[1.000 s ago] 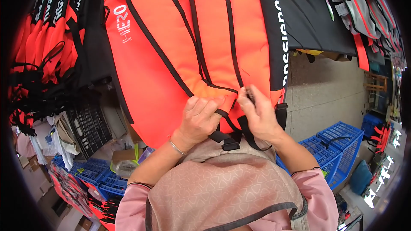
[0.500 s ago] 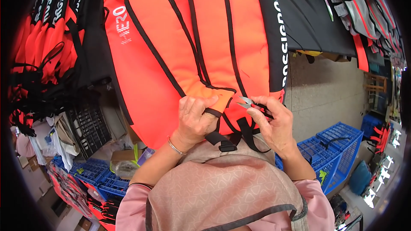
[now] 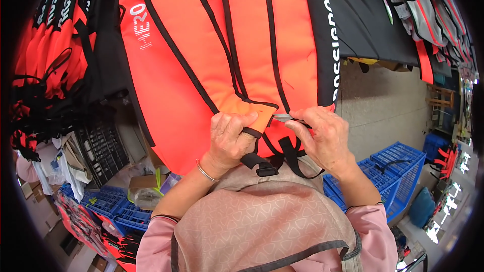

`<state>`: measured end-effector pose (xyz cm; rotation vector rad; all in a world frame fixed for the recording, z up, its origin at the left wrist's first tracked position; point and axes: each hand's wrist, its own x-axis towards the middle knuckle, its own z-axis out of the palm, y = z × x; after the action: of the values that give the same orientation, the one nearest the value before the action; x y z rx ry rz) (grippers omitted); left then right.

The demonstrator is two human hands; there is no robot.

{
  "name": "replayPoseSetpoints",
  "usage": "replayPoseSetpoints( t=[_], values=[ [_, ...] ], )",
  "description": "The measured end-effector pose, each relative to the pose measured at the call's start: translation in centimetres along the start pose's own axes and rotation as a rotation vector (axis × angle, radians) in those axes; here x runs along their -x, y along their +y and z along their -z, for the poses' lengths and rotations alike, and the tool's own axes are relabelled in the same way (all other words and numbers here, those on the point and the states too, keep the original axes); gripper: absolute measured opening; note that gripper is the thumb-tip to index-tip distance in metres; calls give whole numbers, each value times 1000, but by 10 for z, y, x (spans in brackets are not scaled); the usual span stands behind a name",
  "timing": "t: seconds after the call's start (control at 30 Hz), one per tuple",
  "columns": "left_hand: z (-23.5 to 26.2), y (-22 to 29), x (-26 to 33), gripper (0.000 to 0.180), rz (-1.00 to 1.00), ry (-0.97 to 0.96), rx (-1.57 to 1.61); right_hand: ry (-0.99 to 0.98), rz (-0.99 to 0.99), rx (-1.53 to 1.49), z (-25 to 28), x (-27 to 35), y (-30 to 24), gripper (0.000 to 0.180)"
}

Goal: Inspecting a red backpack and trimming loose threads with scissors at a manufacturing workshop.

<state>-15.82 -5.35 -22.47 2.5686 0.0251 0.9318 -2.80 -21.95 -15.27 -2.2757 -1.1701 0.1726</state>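
A large orange bag (image 3: 201, 55) with black straps and a black side panel lies in front of me. My left hand (image 3: 229, 138) pinches the bag's lower orange corner and a black strap (image 3: 254, 158) with a buckle. My right hand (image 3: 320, 138) holds a small metal tool (image 3: 283, 118), thin and pointed, with its tip at the orange edge beside my left thumb. More black straps hang down between the two hands.
Stacks of orange and black bags (image 3: 45, 55) pile up at the left. Blue plastic crates (image 3: 390, 171) stand at the lower right, more blue crates (image 3: 108, 211) and a black crate (image 3: 103, 151) at the lower left. Grey and black bags (image 3: 418, 15) lie at the upper right over a concrete floor (image 3: 383, 106).
My hands have parted slightly and shifted along the bag's lower edge. The metal tool now shows in my right hand, pointing at the orange corner held up by my left.
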Motion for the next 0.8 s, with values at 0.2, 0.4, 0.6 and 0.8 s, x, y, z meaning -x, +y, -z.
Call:
replayPoseSetpoints(
  t=[0.2, 0.4, 0.6, 0.8],
  values=[
    [1, 0, -1, 25, 16, -22, 5, -117, 16, 48, 9, -11, -4, 17],
    [-2, -4, 3, 24, 23, 23, 24, -200, -447, -551, 0, -8, 10, 12],
    [-2, -5, 5, 24, 27, 22, 12, -66, -358, -510, 5, -4, 5, 14],
    [-1, -3, 2, 23, 39, 21, 9, -88, -229, -271, 3, -6, 2, 23]
  ],
)
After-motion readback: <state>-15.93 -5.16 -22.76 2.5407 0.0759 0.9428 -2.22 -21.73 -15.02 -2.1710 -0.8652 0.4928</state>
